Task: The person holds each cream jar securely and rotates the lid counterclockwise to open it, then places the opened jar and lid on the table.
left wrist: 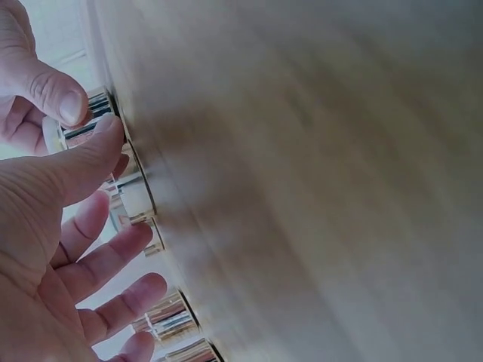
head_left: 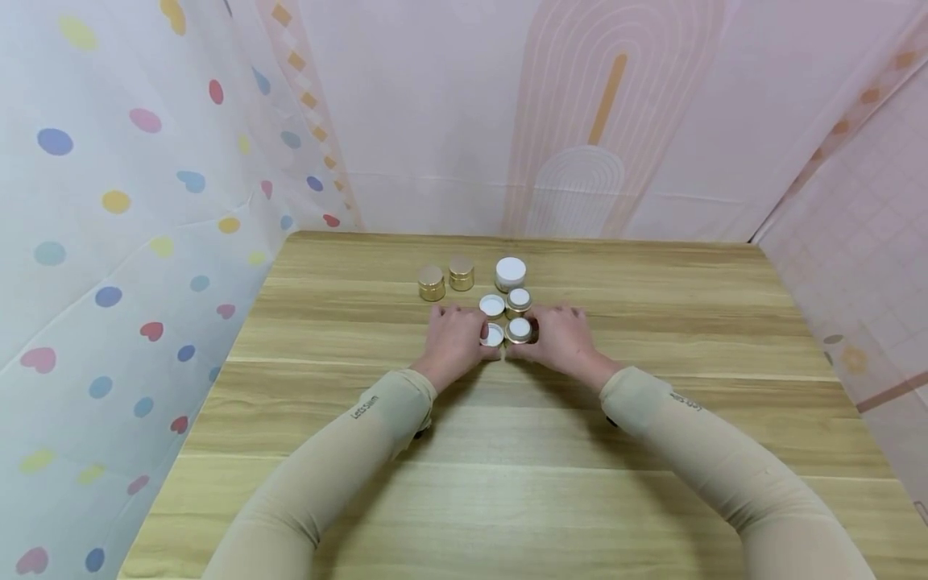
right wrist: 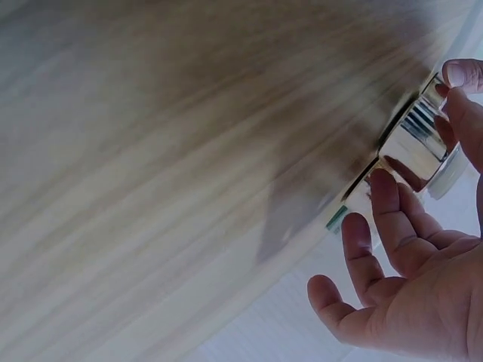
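Observation:
My left hand (head_left: pixel 455 338) pinches an upturned lid with a white inside (head_left: pixel 492 335) between thumb and forefinger, its other fingers spread. Beside it my right hand (head_left: pixel 561 341) holds a small gold cosmetic jar with a white inner cover (head_left: pixel 519 329), thumb in front and forefinger behind. The jar's shiny gold side (right wrist: pixel 416 143) shows between the fingers in the right wrist view. Just behind stand a second upturned lid (head_left: pixel 491 306) and a second gold jar with a white inner cover (head_left: pixel 518 300).
Farther back is a jar with a white top (head_left: pixel 511 272). Two closed gold jars (head_left: pixel 431 283) stand to the left, beyond my left hand. The wooden table (head_left: pixel 478 483) meets patterned cloth (head_left: pixel 435 121) at its back and sides.

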The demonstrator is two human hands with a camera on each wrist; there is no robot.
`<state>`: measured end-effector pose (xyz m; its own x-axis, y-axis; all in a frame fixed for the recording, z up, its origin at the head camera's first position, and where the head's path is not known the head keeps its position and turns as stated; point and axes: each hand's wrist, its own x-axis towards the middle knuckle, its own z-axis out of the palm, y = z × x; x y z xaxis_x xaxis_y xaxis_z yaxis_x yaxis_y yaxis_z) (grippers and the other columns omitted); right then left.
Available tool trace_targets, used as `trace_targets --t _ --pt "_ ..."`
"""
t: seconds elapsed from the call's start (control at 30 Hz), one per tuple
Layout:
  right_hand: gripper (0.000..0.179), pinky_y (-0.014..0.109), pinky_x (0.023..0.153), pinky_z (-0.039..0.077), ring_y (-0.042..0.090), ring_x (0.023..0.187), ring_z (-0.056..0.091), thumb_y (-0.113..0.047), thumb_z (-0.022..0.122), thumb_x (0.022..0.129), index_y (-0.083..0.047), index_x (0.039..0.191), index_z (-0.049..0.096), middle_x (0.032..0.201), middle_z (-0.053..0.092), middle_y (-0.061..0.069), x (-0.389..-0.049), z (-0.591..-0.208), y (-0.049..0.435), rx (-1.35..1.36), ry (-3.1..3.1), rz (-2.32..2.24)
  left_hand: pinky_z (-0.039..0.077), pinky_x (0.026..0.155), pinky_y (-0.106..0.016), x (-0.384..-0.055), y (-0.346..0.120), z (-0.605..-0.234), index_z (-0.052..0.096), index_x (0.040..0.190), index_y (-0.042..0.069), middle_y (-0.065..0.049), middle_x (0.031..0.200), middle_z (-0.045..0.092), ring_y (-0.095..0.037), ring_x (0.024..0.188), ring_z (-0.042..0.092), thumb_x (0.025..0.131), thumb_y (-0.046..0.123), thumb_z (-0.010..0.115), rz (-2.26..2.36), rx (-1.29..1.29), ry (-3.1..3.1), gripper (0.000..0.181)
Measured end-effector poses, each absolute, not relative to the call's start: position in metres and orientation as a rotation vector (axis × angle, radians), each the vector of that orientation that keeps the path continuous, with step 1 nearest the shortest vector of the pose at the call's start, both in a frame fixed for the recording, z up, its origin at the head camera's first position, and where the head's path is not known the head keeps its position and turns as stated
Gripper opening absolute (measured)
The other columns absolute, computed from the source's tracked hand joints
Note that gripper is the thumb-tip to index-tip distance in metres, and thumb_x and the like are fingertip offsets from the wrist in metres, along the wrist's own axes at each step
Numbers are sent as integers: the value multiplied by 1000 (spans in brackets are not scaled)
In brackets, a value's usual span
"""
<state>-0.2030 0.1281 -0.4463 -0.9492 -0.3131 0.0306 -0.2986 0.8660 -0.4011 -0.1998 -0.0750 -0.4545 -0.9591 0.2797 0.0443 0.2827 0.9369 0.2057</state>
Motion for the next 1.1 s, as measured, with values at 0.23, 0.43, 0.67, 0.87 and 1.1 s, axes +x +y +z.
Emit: trace_targets --t 0.23,0.43,0.67,0.87,1.1 --pt "74 59 110 43 34 114 71 -66 82 84 -8 128 72 115 80 9 -207 -437 139 -404 2947 -706 39 102 -50 -186 -92 -449 62 84 19 3 88 70 -29 104 62 85 59 85 -416 -433 -3054 46" --pt "60 56 114 49 40 132 63 -41 69 103 -2 147 58 138 70 20 -241 -414 152 -347 2865 -960 38 105 -51 -169 -111 -439 67 87 19 -1 103 73 -31 114 60 89 55 83 -539 -397 -3029 40" --pt "65 56 117 46 41 136 57 -24 72 102 -2 157 46 146 63 21 -292 -416 159 -441 2773 -1080 38 108 -54 -150 -119 -432 68 94 17 -2 106 74 -33 118 60 92 51 81 -575 -461 -3057 37" --pt "76 55 121 44 40 143 54 -24 80 97 -6 161 42 154 59 19 -312 -425 154 -487 2682 -1028 40 111 -56 -133 -116 -433 67 96 18 -5 120 76 -35 124 62 93 50 80 -607 -587 -3055 35" --pt "79 53 121 45 39 142 55 -27 83 95 -7 161 44 151 61 20 -319 -428 141 -573 2657 -982 41 111 -54 -124 -115 -442 68 93 19 0 105 75 -31 118 64 93 47 82 -666 -651 -3010 32"
